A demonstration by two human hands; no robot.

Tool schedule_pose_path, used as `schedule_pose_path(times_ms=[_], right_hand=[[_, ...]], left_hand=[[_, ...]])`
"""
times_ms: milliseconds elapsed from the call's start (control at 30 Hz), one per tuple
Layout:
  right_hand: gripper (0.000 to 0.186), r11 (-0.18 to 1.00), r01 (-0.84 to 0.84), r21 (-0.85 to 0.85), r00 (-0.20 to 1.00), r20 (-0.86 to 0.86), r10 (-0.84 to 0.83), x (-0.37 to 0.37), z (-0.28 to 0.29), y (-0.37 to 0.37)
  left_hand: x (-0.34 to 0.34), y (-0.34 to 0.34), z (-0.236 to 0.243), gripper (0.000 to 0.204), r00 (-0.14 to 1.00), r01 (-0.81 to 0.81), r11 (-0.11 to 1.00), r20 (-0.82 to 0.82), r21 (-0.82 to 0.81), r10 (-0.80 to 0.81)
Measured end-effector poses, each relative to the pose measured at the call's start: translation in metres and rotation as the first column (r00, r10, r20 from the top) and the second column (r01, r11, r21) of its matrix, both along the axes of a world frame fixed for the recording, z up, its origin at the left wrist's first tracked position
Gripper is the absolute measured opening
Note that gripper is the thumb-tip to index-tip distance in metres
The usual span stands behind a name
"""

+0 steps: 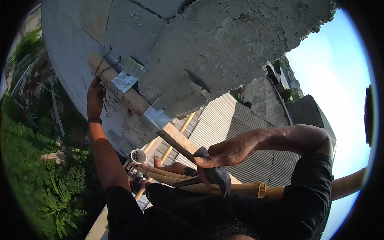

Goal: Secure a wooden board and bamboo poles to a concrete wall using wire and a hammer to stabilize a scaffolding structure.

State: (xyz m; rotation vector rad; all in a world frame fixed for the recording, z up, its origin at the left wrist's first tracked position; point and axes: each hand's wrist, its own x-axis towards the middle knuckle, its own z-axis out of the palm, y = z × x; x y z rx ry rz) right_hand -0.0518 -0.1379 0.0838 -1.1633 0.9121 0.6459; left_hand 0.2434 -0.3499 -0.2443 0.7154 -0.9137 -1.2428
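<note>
My left hand [95, 99] is raised to the far left end of a wooden batten [136, 101] lying against grey concrete. Its fingertips are closed at the batten's edge on thin dark bent wires [107, 67], whose ends stick out past the wood. My right hand [230, 154] is closed around the dark head of a hammer [219, 178], thumb on top. The hammer's handle [176, 143] points up and left toward the batten's near end. Shiny metal sheet pieces [125, 81] lie across the batten. My palm hides part of the hammer head.
Bamboo poles [240, 188] cross just in front of my body. A small white bucket [139, 156] with dark contents stands at their left end. Rough concrete [224, 44] overhangs ahead. Far below are a corrugated roof [240, 140] and green plants [60, 200].
</note>
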Motion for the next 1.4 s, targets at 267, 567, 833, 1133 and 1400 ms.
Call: schedule_pose_path(times_ms=[267,567,833,1133,1400], right_hand=[[0.087,0.999,0.038,-0.036,0.981,0.192,-0.030,-0.003,-0.054,0.004],[0.087,0.986,0.100,-0.130,0.965,0.252,-0.065,0.014,-0.106,0.026],[0.096,0.938,0.328,-0.113,0.907,0.313,-0.280,0.031,-0.131,0.058],[0.102,0.882,0.306,-0.359,0.918,0.358,-0.173,0.039,-0.153,0.052],[0.092,0.850,0.314,-0.422,0.926,0.336,-0.175,0.042,-0.140,0.047]], left_hand=[[0.012,0.026,0.015,0.043,0.956,-0.111,0.987,0.283,0.116,0.075],[0.020,0.059,0.029,0.041,0.924,-0.192,0.970,0.359,0.149,0.128],[0.020,0.064,0.038,0.042,0.910,-0.241,0.960,0.377,0.143,0.173],[0.011,0.053,0.020,0.038,0.925,-0.324,0.940,0.242,0.106,0.292],[0.033,0.051,0.027,0.037,0.885,-0.348,0.899,0.411,0.268,0.220]])
